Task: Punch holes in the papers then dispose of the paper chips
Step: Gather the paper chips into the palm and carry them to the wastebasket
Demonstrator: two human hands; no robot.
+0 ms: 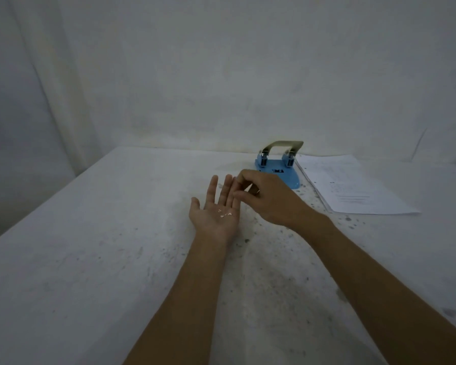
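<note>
Left hand: left hand lies palm up over the table, fingers spread flat and straight, gripping nothing.
Right hand: right hand hovers at the left hand's fingertips with thumb and forefinger drawn together in a pinch; whether a chip sits between them cannot be told.
Paper chips: a few white paper chips rest in the middle of the left palm; their exact count is hard to make out.
Hole punch: blue two-hole punch with a dull metal lever stands on the table behind the right hand; the near left part of its base is hidden by the right knuckles.
Papers: stack of printed papers lies flat just right of the punch, near the table's far edge; small marks along its left edge appear to be punched holes.
Writing: lines of print on the top sheet are too blurred to read; a dark mark on the punch base is also illegible.
Table surface: white, speckled with dark spots, densest around the punch and the right wrist.
Cut off: both forearms run out of the bottom of the view.
Backdrop: pale draped cloth behind the table.
</note>
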